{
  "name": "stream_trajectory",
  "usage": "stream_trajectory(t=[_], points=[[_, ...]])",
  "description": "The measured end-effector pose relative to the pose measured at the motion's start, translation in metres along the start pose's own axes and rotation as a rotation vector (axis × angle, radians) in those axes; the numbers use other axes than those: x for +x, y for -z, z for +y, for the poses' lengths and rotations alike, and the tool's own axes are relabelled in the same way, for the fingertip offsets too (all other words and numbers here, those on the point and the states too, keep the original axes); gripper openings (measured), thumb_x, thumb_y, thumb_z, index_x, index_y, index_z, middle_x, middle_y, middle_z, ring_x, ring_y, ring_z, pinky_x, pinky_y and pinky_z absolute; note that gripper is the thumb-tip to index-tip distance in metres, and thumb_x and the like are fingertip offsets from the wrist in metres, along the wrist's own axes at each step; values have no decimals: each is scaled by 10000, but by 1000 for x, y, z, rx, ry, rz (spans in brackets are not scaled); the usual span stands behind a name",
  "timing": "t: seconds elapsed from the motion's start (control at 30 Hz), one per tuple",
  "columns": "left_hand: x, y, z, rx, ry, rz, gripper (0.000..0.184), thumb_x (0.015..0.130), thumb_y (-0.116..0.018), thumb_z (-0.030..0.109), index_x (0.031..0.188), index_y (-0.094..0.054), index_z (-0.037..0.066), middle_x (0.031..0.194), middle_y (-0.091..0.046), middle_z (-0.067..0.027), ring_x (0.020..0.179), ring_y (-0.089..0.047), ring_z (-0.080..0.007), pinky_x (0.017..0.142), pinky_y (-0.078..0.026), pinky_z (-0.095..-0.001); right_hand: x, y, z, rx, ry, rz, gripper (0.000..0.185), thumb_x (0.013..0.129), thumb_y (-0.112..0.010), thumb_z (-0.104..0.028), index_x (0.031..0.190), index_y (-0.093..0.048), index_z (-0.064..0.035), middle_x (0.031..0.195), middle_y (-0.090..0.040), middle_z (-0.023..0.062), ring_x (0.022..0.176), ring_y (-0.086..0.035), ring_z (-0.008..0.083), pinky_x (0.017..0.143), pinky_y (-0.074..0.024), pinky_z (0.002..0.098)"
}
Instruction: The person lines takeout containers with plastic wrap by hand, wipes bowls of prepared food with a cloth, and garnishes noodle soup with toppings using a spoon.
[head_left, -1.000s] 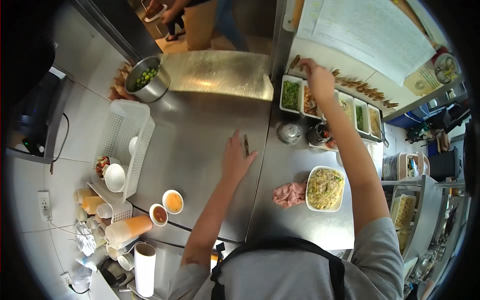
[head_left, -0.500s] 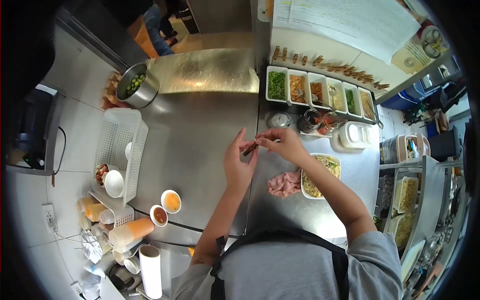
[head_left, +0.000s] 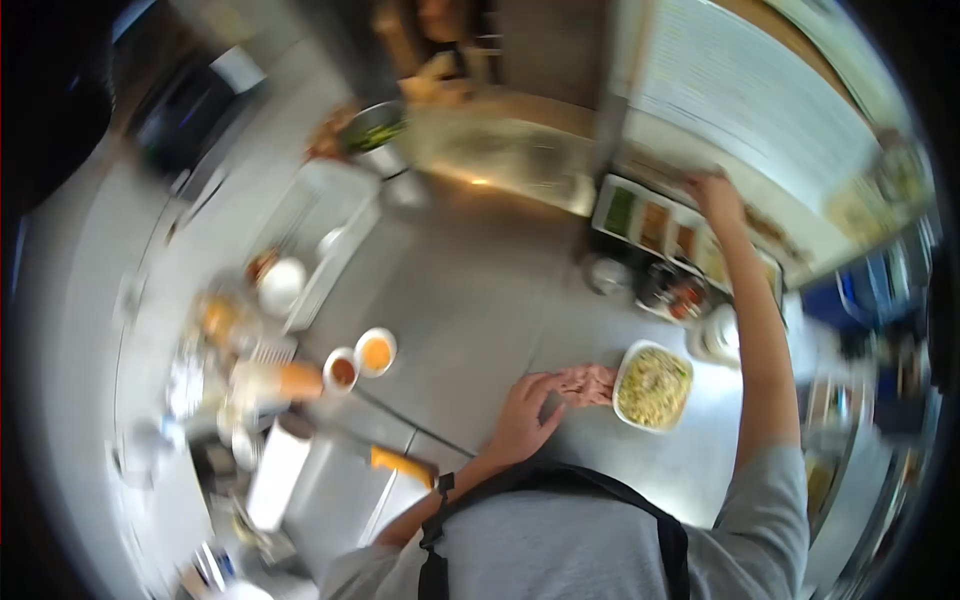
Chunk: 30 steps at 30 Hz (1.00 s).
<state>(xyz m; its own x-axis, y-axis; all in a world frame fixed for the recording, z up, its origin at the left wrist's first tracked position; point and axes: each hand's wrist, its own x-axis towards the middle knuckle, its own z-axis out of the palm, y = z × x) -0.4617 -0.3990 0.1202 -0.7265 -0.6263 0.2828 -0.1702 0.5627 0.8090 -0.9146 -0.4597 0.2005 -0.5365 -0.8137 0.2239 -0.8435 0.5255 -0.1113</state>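
Note:
My left hand (head_left: 527,415) is low over the steel counter, thumb and fingers apart, its fingertips at the left edge of a crumpled pink cloth (head_left: 588,385). Right of the cloth sits a white square bowl (head_left: 622,412) full of pale, shredded-looking food (head_left: 657,385). My right hand (head_left: 715,195) is stretched far forward above the topping containers, at the wall ledge with the row of small wooden clips (head_left: 770,228). Its fingers look closed, but blur hides what is between them.
White containers of chopped toppings (head_left: 655,225) line the back right, with jars (head_left: 660,285) before them. Two sauce cups (head_left: 375,352) stand left of centre. A white basket (head_left: 335,255), squeeze bottles (head_left: 275,381), a paper roll (head_left: 280,475) and an orange handle (head_left: 402,466) are further left.
My hands were together over the counter with a small brown wooden clip. They have parted: the right went forward to the wall ledge, the left came back to the cloth. The view has turned.

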Motion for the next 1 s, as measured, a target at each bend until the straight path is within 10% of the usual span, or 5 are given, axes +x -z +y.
stream_trajectory(t=[0.07, 0.13, 0.27, 0.57, 1.0], points=[[-15, 13, 8, -3, 42, 67, 410, 799, -663, 86, 1196, -561, 77, 1139, -557, -132, 1057, -528, -311, 893, -442, -393, 15, -51, 52, -26, 341, 250, 556, 772, -716, -229, 1286, -549, -102, 1305, -526, 191, 1198, -493, 351, 984, -428, 433], [-36, 27, 15, -4, 93, 154, 366, 815, -657, 103, 1170, -572, 78, 1096, -574, -127, 1031, -539, -308, 881, -446, -392, 1, -47, 41, 143, 80, 449, 651, 757, -761, -303, 1313, -516, -68, 1257, -564, 190, 1160, -534, 318, 978, -438, 438], [-110, 35, 0, 146, 226, 282, 228, 852, -639, 160, 1069, -614, 97, 940, -618, -90, 938, -584, -280, 859, -451, -384, -85, -25, -72, 738, 260, 434, 359, 930, -583, -193, 1239, -591, -11, 1188, -640, 123, 1059, -632, 244, 863, -525, 342], [-247, 52, 40, 175, 394, 635, 82, 792, -697, 191, 820, -667, 120, 824, -638, -35, 834, -604, -247, 790, -464, -378, -348, -29, -362, 1331, 584, -756, 205, 893, -646, -168, 1002, -692, 0, 806, -658, 54, 731, -583, 86, 690, -475, 235], [-475, 110, 75, 403, 682, 1031, 73, 781, -693, 129, 850, -688, 106, 804, -663, -58, 747, -624, -261, 692, -493, -348, -520, -40, -557, 992, 1168, -676, 216, 817, -692, -137, 1016, -645, -68, 933, -640, 81, 858, -595, 206, 760, -473, 313]])
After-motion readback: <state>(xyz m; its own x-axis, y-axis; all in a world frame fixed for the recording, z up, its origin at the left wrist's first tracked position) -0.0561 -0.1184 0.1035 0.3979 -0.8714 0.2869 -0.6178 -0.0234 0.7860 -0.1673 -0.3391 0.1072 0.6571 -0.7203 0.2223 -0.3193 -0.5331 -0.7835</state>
